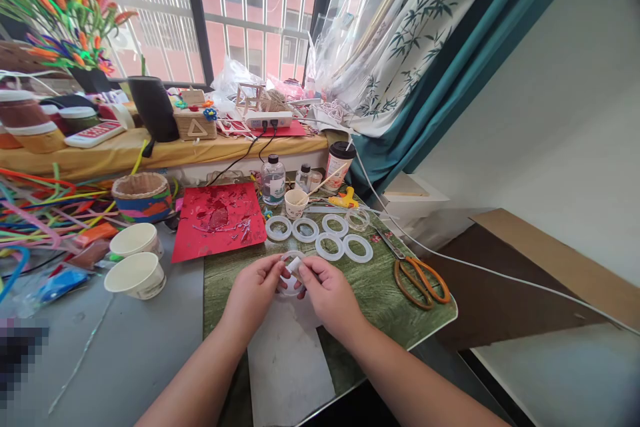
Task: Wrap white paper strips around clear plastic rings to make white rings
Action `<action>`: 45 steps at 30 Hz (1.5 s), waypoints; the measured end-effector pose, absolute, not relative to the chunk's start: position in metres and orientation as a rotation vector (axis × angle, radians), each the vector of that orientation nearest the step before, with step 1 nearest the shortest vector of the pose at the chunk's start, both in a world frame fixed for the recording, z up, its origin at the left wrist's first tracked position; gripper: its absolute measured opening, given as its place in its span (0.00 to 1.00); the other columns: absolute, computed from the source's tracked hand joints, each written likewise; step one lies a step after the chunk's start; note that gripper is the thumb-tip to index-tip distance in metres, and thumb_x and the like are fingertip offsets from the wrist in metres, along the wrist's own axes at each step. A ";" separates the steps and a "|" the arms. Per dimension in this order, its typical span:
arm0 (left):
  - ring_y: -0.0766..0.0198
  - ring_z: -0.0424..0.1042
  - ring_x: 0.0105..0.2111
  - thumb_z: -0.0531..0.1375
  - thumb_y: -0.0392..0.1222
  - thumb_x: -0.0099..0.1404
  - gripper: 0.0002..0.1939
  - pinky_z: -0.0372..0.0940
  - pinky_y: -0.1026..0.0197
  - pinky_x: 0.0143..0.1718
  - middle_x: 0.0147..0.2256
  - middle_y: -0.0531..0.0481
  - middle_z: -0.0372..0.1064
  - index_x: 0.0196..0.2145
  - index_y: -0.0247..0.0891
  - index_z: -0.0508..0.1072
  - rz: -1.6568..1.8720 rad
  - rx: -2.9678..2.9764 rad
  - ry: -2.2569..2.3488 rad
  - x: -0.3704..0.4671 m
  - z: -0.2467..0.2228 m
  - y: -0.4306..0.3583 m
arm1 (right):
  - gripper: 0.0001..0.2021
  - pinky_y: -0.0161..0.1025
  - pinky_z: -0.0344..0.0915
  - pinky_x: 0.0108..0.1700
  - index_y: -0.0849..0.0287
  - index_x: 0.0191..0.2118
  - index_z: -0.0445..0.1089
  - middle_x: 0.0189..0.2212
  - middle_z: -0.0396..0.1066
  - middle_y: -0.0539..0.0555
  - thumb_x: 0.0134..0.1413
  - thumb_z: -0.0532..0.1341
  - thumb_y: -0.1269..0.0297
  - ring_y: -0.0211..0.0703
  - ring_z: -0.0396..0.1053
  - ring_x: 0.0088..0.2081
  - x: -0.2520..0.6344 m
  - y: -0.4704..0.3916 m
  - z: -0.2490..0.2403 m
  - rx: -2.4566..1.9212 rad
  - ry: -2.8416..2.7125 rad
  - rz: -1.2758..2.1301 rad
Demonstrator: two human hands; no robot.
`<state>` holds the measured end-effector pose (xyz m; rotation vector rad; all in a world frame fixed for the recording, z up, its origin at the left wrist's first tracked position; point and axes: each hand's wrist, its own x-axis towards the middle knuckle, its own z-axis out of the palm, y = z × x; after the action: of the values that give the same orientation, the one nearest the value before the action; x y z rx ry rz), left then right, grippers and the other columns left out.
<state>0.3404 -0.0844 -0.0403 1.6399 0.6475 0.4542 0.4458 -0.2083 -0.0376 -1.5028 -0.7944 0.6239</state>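
Just in front of me, my left hand (253, 290) and my right hand (333, 293) meet, both with bent, closed fingers. A small white piece (295, 264), perhaps folded paper, shows between the thumbs, pinched by my right hand. Under it is a translucent ring mould (290, 291), whose edge my left fingers seem to grip; the fingertips partly hide it. Beyond my hands lie several more translucent rings (358, 249) on the green mat (385, 287). A grey-white flat sheet (290, 367) lies below my wrists.
Orange-handled scissors (423, 280) lie at the right, near a yellow glue gun (344, 198). Behind the rings stand a small paper cup (296, 203), a clear bottle (273, 180) and a lidded drink cup (341, 165). Red paper (220, 220) and two white cups (135, 275) are left.
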 end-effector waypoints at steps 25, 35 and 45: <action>0.61 0.74 0.35 0.66 0.44 0.59 0.23 0.68 0.61 0.34 0.41 0.45 0.79 0.53 0.41 0.77 0.298 1.329 0.492 0.344 -0.034 -0.091 | 0.19 0.37 0.67 0.30 0.59 0.38 0.75 0.25 0.70 0.50 0.61 0.61 0.46 0.40 0.68 0.26 0.459 -0.208 -0.042 -1.508 -0.602 0.574; 0.64 0.69 0.23 0.58 0.64 0.66 0.25 0.62 0.64 0.26 0.22 0.51 0.72 0.31 0.38 0.77 0.594 1.470 0.742 0.338 -0.040 -0.083 | 0.16 0.37 0.70 0.32 0.57 0.36 0.77 0.30 0.71 0.51 0.61 0.62 0.49 0.40 0.69 0.28 0.433 -0.209 -0.036 -1.444 -0.755 0.706; 0.67 0.60 0.17 0.62 0.62 0.64 0.22 0.55 0.65 0.20 0.17 0.56 0.63 0.29 0.39 0.77 0.622 1.384 0.899 0.334 -0.040 -0.076 | 0.17 0.37 0.64 0.30 0.58 0.38 0.75 0.25 0.69 0.48 0.60 0.64 0.47 0.37 0.66 0.25 0.460 -0.214 -0.043 -1.391 -0.430 0.524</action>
<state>0.3342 -0.0763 -0.0404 1.3840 0.8988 0.6216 0.4596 -0.2137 -0.0428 -1.3913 -0.4303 0.5240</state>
